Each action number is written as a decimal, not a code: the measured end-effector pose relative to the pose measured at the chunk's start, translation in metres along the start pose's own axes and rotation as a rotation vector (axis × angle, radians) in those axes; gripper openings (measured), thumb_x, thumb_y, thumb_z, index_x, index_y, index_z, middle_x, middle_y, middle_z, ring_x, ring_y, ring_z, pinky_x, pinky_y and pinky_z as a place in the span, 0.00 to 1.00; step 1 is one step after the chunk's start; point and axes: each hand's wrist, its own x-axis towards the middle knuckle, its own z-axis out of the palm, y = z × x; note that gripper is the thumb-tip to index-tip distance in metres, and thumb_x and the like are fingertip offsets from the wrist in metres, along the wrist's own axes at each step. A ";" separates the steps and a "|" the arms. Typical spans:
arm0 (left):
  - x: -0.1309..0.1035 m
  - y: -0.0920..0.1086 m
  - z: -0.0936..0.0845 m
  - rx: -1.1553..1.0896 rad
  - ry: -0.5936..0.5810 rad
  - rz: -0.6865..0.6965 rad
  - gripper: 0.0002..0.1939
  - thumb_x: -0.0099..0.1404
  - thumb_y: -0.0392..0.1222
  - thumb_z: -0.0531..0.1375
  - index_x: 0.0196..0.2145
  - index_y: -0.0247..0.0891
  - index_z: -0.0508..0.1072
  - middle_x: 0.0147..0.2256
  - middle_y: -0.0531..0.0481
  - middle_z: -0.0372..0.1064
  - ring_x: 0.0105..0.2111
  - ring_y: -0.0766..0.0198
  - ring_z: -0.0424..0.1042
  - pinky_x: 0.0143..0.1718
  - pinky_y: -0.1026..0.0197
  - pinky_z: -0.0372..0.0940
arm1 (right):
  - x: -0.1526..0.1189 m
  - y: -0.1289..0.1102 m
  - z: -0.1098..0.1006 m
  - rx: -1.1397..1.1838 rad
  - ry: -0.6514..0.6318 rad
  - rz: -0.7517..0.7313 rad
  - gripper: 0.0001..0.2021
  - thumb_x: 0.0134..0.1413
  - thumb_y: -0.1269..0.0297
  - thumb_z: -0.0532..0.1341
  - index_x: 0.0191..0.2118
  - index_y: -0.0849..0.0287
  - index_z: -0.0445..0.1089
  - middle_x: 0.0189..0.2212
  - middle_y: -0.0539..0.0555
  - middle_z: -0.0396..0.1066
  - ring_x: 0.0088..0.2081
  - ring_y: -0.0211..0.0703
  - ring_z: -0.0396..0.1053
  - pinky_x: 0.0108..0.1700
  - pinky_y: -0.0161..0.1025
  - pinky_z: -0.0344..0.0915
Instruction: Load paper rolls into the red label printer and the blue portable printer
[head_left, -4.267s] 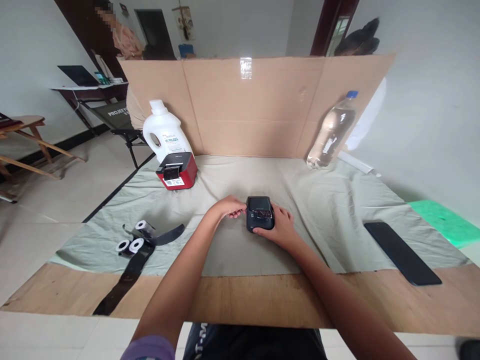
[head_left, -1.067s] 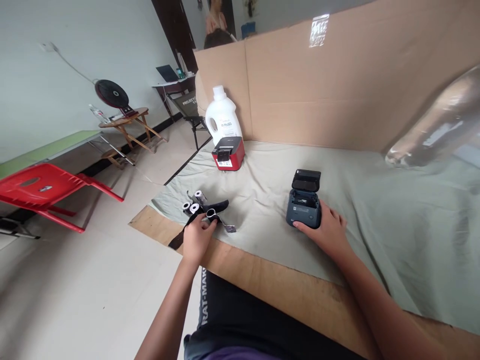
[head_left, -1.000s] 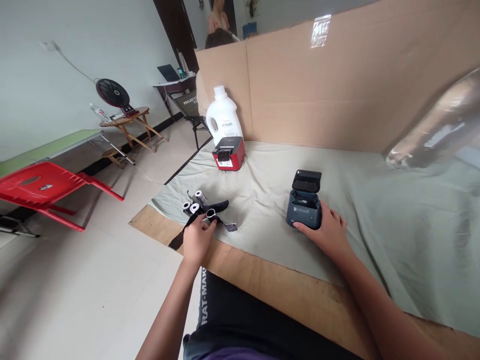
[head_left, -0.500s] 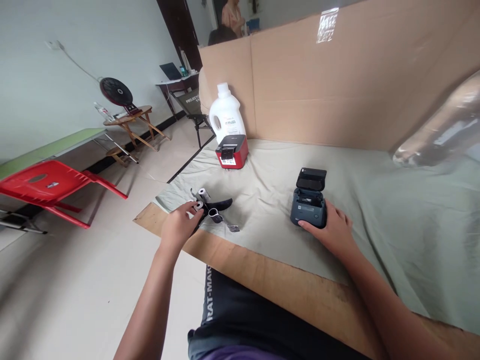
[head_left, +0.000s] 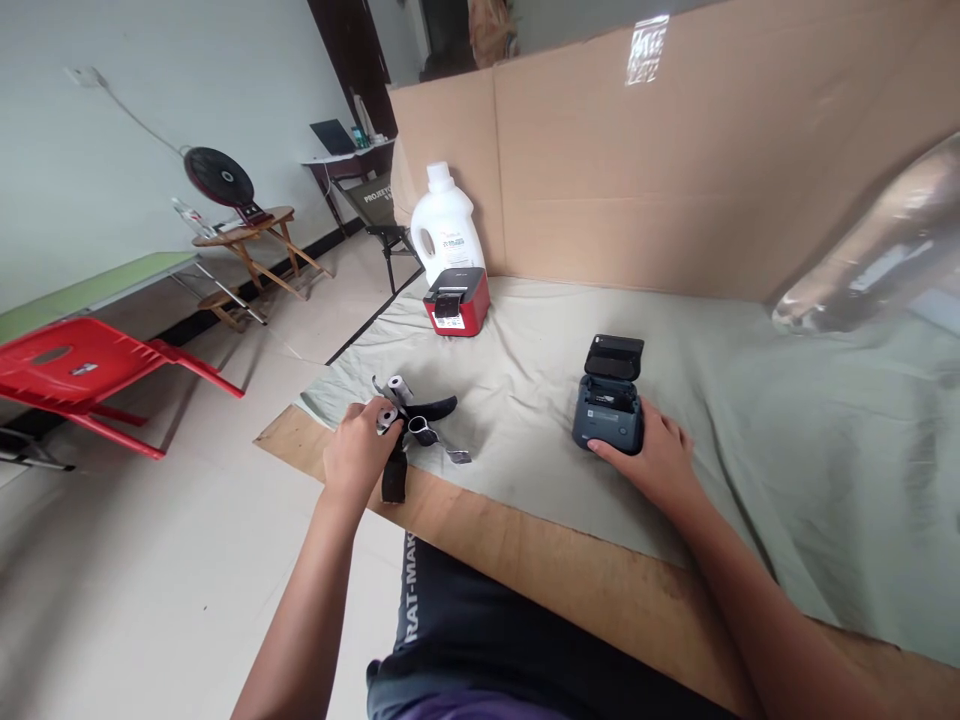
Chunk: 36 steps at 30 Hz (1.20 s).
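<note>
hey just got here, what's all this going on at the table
A person's left hand has fingers around a small roll, with another roll and a loose curl of dark strip close by. The right hand holds a small dark printer on the cloth, its lid standing open. Farther back, a red printer sits before a white jug.

Left of centre in the frame, I see the left hand [head_left: 357, 448] gripping a paper roll [head_left: 385, 417]; right of centre, the right hand [head_left: 661, 450] steadies a small printer [head_left: 609, 427] on the surface [head_left: 517, 528], lid raised. Higher up, a red box [head_left: 471, 306] fronts a white jug [head_left: 448, 228].
</note>
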 end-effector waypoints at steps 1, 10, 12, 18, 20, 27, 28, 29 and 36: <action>0.000 0.000 -0.001 -0.004 -0.016 -0.001 0.14 0.67 0.53 0.53 0.46 0.49 0.71 0.46 0.47 0.73 0.41 0.48 0.74 0.30 0.59 0.60 | 0.000 0.000 0.000 0.002 0.000 0.002 0.43 0.44 0.41 0.67 0.64 0.56 0.56 0.54 0.63 0.70 0.57 0.67 0.63 0.59 0.59 0.53; -0.030 0.000 -0.049 -0.334 0.166 -0.059 0.22 0.59 0.55 0.64 0.47 0.45 0.67 0.41 0.50 0.77 0.34 0.56 0.76 0.34 0.58 0.66 | -0.006 -0.001 0.006 0.150 0.156 -0.045 0.47 0.41 0.45 0.70 0.65 0.54 0.54 0.59 0.68 0.64 0.59 0.73 0.60 0.58 0.69 0.54; -0.040 0.018 -0.057 -0.610 0.190 0.035 0.23 0.55 0.54 0.67 0.45 0.44 0.68 0.41 0.50 0.76 0.35 0.58 0.76 0.33 0.60 0.67 | -0.011 -0.013 -0.006 0.220 0.262 -0.109 0.40 0.46 0.48 0.68 0.63 0.54 0.56 0.60 0.66 0.62 0.60 0.69 0.60 0.59 0.67 0.55; -0.037 0.139 -0.022 -1.357 -0.325 0.396 0.20 0.54 0.47 0.69 0.41 0.40 0.67 0.34 0.51 0.73 0.36 0.63 0.76 0.34 0.65 0.67 | 0.000 -0.057 -0.075 0.455 -0.124 -0.287 0.10 0.61 0.59 0.57 0.45 0.53 0.71 0.42 0.54 0.76 0.45 0.48 0.72 0.50 0.47 0.66; -0.028 0.181 0.001 -1.528 -0.466 0.382 0.21 0.52 0.46 0.70 0.39 0.39 0.66 0.33 0.52 0.72 0.32 0.67 0.74 0.33 0.66 0.66 | 0.016 -0.064 -0.087 0.490 -0.323 -0.254 0.12 0.62 0.56 0.57 0.44 0.53 0.73 0.40 0.52 0.76 0.42 0.47 0.72 0.47 0.45 0.66; -0.020 0.241 0.051 -1.823 -0.410 0.231 0.20 0.52 0.46 0.70 0.37 0.38 0.65 0.36 0.52 0.72 0.35 0.68 0.74 0.40 0.65 0.67 | 0.064 -0.070 -0.047 1.119 -0.040 0.127 0.14 0.58 0.52 0.56 0.42 0.53 0.73 0.48 0.52 0.74 0.50 0.46 0.71 0.54 0.42 0.65; -0.023 0.240 0.054 -1.829 -0.403 0.228 0.20 0.53 0.46 0.69 0.38 0.39 0.65 0.36 0.52 0.73 0.36 0.68 0.74 0.40 0.64 0.67 | 0.065 -0.070 -0.040 1.143 -0.033 0.137 0.13 0.58 0.52 0.56 0.41 0.54 0.72 0.49 0.52 0.74 0.51 0.46 0.71 0.55 0.42 0.64; -0.025 0.238 0.057 -1.827 -0.403 0.224 0.20 0.54 0.46 0.69 0.39 0.39 0.65 0.37 0.51 0.73 0.36 0.67 0.74 0.40 0.64 0.67 | 0.065 -0.070 -0.035 1.148 -0.040 0.140 0.13 0.57 0.53 0.57 0.41 0.54 0.72 0.49 0.52 0.74 0.51 0.46 0.71 0.56 0.42 0.64; -0.027 0.225 0.063 -1.794 -0.433 0.187 0.22 0.57 0.46 0.67 0.43 0.41 0.61 0.42 0.49 0.75 0.38 0.65 0.76 0.39 0.63 0.69 | 0.070 -0.060 -0.049 0.830 -0.266 -0.056 0.09 0.55 0.62 0.58 0.40 0.55 0.72 0.40 0.52 0.75 0.45 0.44 0.71 0.49 0.41 0.65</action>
